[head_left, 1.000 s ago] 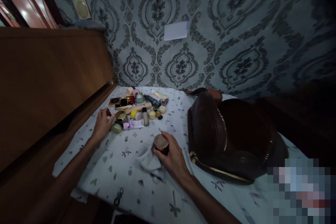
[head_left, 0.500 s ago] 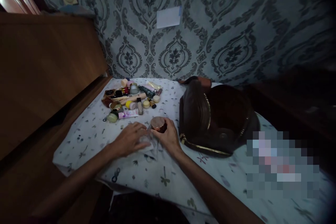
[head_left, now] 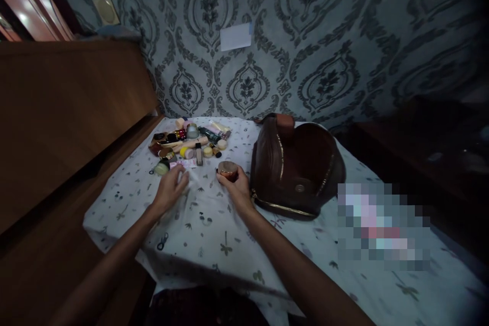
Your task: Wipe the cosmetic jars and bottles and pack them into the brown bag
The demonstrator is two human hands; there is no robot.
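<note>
My right hand point(head_left: 237, 187) is closed around a small dark jar with a round copper lid point(head_left: 228, 167), which stands on the patterned white sheet point(head_left: 214, 234). My left hand point(head_left: 169, 192) is a little to its left, fingers curled on a pale cloth point(head_left: 192, 179) that trails toward the jar. The cloth is blurred. Just beyond my left hand lies a pile of several small cosmetics point(head_left: 189, 141): tubes, little pots and a pink-and-white tube.
An open brown leather bag point(head_left: 298, 168) lies right of the jar, almost touching my right hand. A wooden board point(head_left: 69, 112) runs along the left. Patterned wallpaper point(head_left: 305, 35) rises behind. A pixelated patch point(head_left: 382, 226) covers part of the sheet at right.
My left hand left the cosmetics pile, came onto the pale cloth beside the jar and now lifts it by pinched fingers. My right hand stayed on the jar. The view shifted back.
</note>
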